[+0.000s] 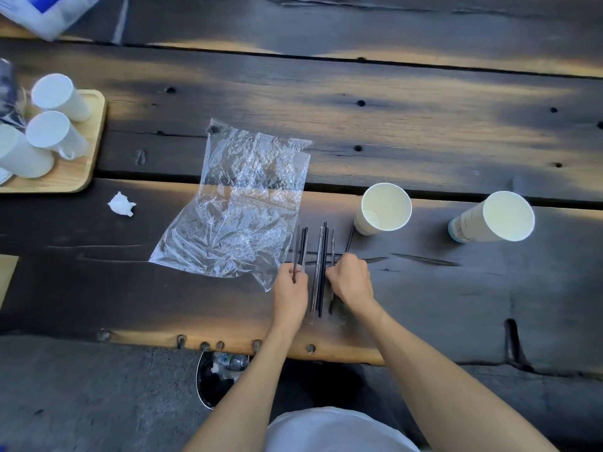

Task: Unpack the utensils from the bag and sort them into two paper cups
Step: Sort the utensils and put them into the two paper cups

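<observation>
A crumpled clear plastic bag lies flat on the dark wooden table. Just right of it, several thin black stick-like utensils, some in clear wrappers, lie side by side pointing away from me. My left hand pinches the near ends of the leftmost black sticks. My right hand rests curled on the sticks at the right of the group; its grip is unclear. Two white paper cups stand upright and empty to the right: the nearer cup and the farther cup.
A wooden tray at the far left carries several upturned white cups. A crumpled white paper scrap lies near it. A white-and-blue bag sits at the top left corner. Below the table edge stands a bin.
</observation>
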The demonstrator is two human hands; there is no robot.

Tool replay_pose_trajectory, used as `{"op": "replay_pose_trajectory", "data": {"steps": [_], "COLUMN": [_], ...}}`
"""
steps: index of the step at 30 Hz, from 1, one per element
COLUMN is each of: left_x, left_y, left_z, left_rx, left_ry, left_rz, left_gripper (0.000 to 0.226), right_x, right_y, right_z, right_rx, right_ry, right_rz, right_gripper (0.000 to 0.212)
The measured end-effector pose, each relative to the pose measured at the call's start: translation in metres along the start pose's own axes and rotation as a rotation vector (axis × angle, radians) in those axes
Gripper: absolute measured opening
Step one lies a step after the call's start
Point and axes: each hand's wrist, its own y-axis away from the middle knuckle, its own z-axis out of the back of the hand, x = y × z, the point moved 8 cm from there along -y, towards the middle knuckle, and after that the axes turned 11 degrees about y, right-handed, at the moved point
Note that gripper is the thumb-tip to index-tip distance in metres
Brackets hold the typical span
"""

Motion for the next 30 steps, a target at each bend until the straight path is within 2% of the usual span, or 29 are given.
{"op": "replay_pose_trajectory", "data": {"steps": [5, 7, 9, 12, 16, 18, 21, 27, 30], "left_x": [0.010, 0.006, 0.002, 0.009, 0.019, 0.020, 0.024, 0.024, 0.023], "left_y": [0.000, 0.008, 0.013, 0.010, 0.003, 0.003, 0.002, 0.003, 0.004], "left_z": [-0.010, -0.021, -0.024, -0.010, 0.011, 0.017, 0.019, 0.021, 0.018], "left_rx": [0.062, 0.160, 0.223, 0.167, 0.051, 0.016, -0.005, -0.008, 0.005], "left_ry": [0.434, 0.554, 0.600, 0.497, 0.489, 0.512, 0.541, 0.544, 0.534], "left_rz": [0.232, 0.290, 0.311, 0.293, 0.269, 0.273, 0.293, 0.312, 0.325], "left_gripper": [0.020, 0.022, 0.022, 0.021, 0.022, 0.021, 0.020, 0.021, 0.020], "right_x": [0.010, 0.019, 0.024, 0.029, 0.021, 0.024, 0.030, 0.027, 0.033], "right_y": [0.011, 0.018, 0.021, 0.020, 0.007, 0.006, 0.006, 0.005, 0.006], "right_z": [0.004, -0.004, -0.015, -0.024, -0.015, -0.015, -0.017, -0.013, -0.012], "right_rx": [0.037, 0.140, 0.224, 0.264, 0.037, -0.002, -0.030, -0.068, -0.085], "right_ry": [-0.317, -0.479, -0.511, -0.428, -0.167, -0.050, 0.128, 0.272, 0.362], "right_rz": [0.048, 0.081, 0.132, 0.200, 0.151, 0.178, 0.229, 0.209, 0.229], "right_gripper": [0.016, 0.017, 0.017, 0.020, 0.015, 0.014, 0.014, 0.023, 0.019]}}
